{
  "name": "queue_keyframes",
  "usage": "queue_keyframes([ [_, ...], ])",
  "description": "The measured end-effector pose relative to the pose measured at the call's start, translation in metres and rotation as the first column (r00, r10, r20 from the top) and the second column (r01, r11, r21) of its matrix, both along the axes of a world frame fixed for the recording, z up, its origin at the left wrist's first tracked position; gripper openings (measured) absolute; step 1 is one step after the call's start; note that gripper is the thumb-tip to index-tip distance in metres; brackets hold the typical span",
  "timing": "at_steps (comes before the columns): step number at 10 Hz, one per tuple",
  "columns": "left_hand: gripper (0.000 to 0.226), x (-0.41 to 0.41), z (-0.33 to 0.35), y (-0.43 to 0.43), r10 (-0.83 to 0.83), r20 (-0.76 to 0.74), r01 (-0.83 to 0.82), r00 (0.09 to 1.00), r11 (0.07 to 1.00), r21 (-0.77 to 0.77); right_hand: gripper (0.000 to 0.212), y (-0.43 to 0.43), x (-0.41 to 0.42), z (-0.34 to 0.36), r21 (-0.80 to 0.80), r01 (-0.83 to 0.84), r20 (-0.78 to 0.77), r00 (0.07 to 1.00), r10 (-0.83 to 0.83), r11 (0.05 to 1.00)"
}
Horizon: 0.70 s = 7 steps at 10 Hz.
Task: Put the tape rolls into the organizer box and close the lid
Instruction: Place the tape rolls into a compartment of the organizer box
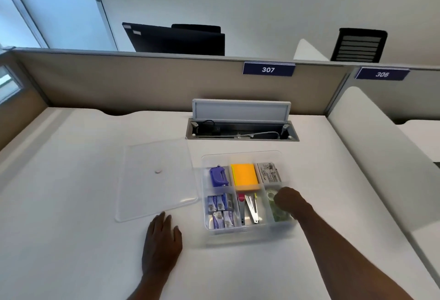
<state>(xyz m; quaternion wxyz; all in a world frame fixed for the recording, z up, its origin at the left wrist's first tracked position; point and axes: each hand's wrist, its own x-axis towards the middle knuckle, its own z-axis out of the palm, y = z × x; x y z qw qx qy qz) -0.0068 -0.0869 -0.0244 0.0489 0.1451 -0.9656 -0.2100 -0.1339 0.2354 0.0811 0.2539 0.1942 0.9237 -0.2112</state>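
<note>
A clear organizer box stands open on the white desk. Its front right compartment holds clear tape rolls. My right hand reaches into that compartment, fingers curled down on the rolls; whether it grips one I cannot tell. The clear lid lies flat on the desk left of the box. My left hand rests flat on the desk just below the lid's near edge, fingers apart, holding nothing.
Other compartments hold a purple stapler, orange sticky notes, staple boxes, metal clips and a printed packet. An open cable hatch sits behind the box. A beige partition bounds the desk.
</note>
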Motion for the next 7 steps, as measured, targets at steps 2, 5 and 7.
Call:
queue_keyframes([
  [2,0.052,-0.002,-0.003,-0.003,-0.008,-0.009,0.008,1.000,1.000,0.010,0.033,-0.004,0.014,-0.003,0.022,-0.003,-0.074,0.997,0.005,1.000],
  [5,0.041,-0.002,-0.004,-0.005,-0.016,-0.027,0.017,0.999,0.999,0.049,0.025,-0.028,0.004,0.018,-0.041,0.110,-0.329,0.937,-0.117,0.993],
  [7,0.029,-0.013,0.011,-0.026,0.060,-0.148,-0.044,0.987,0.993,0.112,0.023,-0.094,-0.016,0.046,-0.101,0.011,-0.561,0.826,-0.066,0.995],
])
